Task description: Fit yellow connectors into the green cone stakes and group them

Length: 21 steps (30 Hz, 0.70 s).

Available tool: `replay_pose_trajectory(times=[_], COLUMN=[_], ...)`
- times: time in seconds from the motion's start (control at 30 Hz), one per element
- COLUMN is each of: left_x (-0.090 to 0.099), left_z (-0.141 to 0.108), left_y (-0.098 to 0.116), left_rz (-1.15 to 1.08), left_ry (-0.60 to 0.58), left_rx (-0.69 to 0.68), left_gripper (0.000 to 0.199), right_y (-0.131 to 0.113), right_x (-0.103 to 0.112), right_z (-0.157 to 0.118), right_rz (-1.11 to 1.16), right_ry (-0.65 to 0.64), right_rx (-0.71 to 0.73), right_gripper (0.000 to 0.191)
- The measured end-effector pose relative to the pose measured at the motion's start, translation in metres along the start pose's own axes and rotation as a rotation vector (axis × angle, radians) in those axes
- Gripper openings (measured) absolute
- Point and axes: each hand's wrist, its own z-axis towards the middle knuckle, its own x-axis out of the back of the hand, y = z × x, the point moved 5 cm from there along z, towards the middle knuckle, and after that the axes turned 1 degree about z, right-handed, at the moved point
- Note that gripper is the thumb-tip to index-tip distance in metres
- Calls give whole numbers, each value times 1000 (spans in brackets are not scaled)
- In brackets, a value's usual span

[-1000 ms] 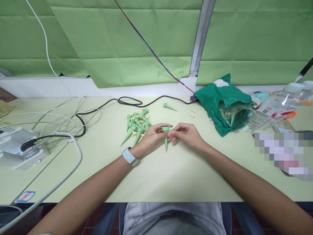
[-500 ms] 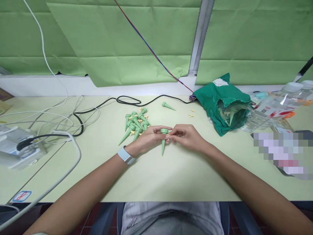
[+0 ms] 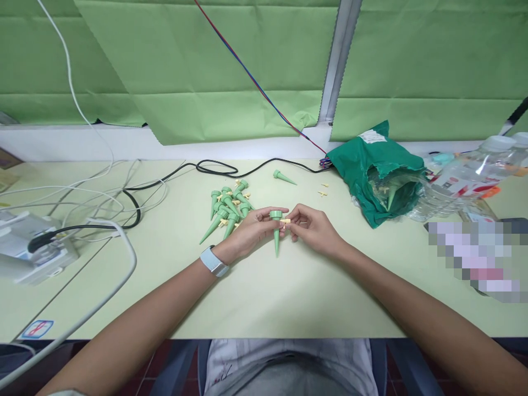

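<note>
My left hand [image 3: 256, 226] is closed around a green plant watering spike [image 3: 276, 239], which hangs tip down with its round cap at the top. From the spike's right side, just under the cap, sticks out a small yellow valve [image 3: 285, 221]. My right hand [image 3: 312, 226] pinches this valve between thumb and fingers; the fingertips are partly hidden. Left of my left hand lies a pile of several green spikes [image 3: 229, 204] with yellow valves on them. Farther back rests a single spike [image 3: 284, 177] on its side, and right of it are two loose yellow pieces [image 3: 323, 193].
A torn green bag [image 3: 363, 165] with more spikes lies at the back right, beside clear plastic bottles [image 3: 462, 179]. White cables and a power strip [image 3: 37, 242] crowd the left side. A black cable [image 3: 251, 169] runs along the back of the table [image 3: 289, 308].
The yellow valve now shows more plainly, pointing right from the spike. My right-hand fingers have shifted on it, and both hands with the spike have moved slightly.
</note>
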Motion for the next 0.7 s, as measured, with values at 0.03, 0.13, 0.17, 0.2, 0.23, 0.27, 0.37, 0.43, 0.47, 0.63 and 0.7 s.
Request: replay_pose_trajectory(times=[0.03,0.13,0.17,0.2,0.23,0.27,0.37,0.43,0.47,0.63,0.7], left_x=[-1,-4,-5,-5,-4,-4,-2,-2,-2,-3,-1], left_z=[0,0,0,0,0,0,1,1,1,1,2], left_y=[0,2,2,2,2,1,0,-1,0,0,-1], left_rz=[-12,-9,-7,-8,-10,-9,15,17,14,22,31], left_ry=[-6,-6,-1,5,14,23,43,36,26,4,18], left_rx=[2,-19,-22,-21,-19,-17,-18,-23,-27,-50,-46], left_gripper=[45,44,43,42,42,42,43,43,42,40,41], right_y=[-2,-2,-2,-2,-2,-2,1,2,2,3,3], right_x=[0,2,3,5,7,8,7,6,6,1,0], right_z=[0,0,0,0,1,1,2,3,3,2,1], right_rz=[-13,-66,-104,-158,-222,-281,-325,-278,-254,-217,-194], right_ry=[1,7,23,44,66,77,28,18,24,7,-16], right_rx=[24,10,-2,-4,3,10,-7,-22,-19,-12,-30], right_gripper=[21,20,19,20,23,27,31,23,19,18,18])
